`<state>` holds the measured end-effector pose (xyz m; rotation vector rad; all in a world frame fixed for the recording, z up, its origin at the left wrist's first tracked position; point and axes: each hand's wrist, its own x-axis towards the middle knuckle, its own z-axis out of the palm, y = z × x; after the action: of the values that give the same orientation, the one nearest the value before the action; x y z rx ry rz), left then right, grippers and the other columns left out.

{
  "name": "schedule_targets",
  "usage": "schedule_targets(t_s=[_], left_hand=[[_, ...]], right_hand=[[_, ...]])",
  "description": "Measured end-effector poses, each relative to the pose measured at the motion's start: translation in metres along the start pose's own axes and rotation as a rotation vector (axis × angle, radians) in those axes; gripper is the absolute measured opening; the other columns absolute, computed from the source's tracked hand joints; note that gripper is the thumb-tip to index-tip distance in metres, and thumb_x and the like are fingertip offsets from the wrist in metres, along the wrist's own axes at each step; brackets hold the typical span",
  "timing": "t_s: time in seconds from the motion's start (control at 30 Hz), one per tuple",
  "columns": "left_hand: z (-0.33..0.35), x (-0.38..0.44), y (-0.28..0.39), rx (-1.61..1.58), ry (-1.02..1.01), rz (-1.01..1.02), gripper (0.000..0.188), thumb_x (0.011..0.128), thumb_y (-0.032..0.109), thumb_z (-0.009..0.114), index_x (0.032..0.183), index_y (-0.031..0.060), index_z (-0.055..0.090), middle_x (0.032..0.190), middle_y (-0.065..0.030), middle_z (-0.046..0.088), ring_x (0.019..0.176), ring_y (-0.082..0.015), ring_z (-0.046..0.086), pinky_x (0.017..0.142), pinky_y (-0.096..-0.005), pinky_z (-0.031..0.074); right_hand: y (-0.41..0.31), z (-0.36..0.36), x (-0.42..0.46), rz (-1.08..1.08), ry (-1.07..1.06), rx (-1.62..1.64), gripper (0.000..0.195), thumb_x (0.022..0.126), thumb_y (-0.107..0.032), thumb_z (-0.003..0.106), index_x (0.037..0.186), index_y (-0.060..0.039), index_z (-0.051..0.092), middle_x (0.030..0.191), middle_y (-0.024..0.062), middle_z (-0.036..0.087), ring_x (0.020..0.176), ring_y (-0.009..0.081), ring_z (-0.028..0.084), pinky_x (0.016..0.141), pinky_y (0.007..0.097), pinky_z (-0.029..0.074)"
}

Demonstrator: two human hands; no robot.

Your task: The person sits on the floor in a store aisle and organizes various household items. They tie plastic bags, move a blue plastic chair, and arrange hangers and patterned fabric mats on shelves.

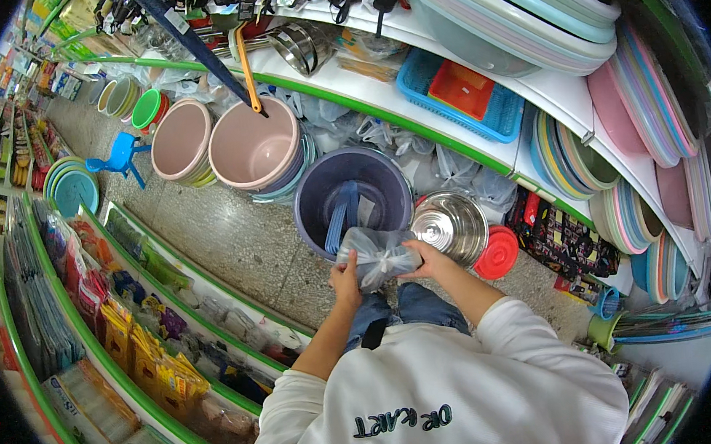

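Note:
A tied clear plastic bag [379, 257] is held up between my two hands, with its knot towards me. What the bag contains is hard to make out. My left hand [346, 282] grips its left side, the thumb pointing up. At the other end my right hand [423, 260] has hold of the bag's right edge. Just beyond, a dark purple plastic bucket [384, 184] stands on the floor, partly covered by the bag. Blue plastic hangers [343, 213] or similar slats lie inside it. To the right of the bucket is a shiny stainless steel basin [457, 222].
A red plastic lid [496, 252] or basin lies beside the steel one. Pink buckets [253, 143] and a blue stool [118, 159] line the aisle floor [222, 224]. Green-edged shelves [345, 105] with basins and baskets flank the right; packaged goods [144, 348] fill the left shelves.

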<state>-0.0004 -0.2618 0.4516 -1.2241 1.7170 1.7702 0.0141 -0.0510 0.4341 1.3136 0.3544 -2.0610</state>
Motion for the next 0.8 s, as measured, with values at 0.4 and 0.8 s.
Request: schedule_targets(t_s=[0.4,0.8], left_hand=[[-0.013,0.043,-0.057,-0.353,-0.614,-0.655,0.064,0.070,0.035,0.064,0.123,0.0116,0.037,0.123,-0.0111,0.042,0.113,-0.0313,0.039,0.092,-0.0548,0.029],[0.060,-0.047,-0.029,-0.385,-0.584,-0.311,0.046,0.070,0.009,0.063,0.111,0.0040,0.041,0.106,-0.0145,0.049,0.103,-0.0305,0.048,0.079,-0.0484,0.047]], right_hand=[[0.037,0.010,-0.054,-0.556,0.096,-0.086,0.056,0.068,-0.005,0.064,0.117,-0.0021,0.039,0.110,0.0144,0.049,0.104,0.0298,0.047,0.085,0.0481,0.042],[0.053,-0.052,-0.090,-0.614,-0.157,0.389,0.064,0.066,-0.029,0.062,0.121,-0.0083,0.038,0.123,0.0129,0.042,0.115,0.0308,0.038,0.096,0.0527,0.026]])
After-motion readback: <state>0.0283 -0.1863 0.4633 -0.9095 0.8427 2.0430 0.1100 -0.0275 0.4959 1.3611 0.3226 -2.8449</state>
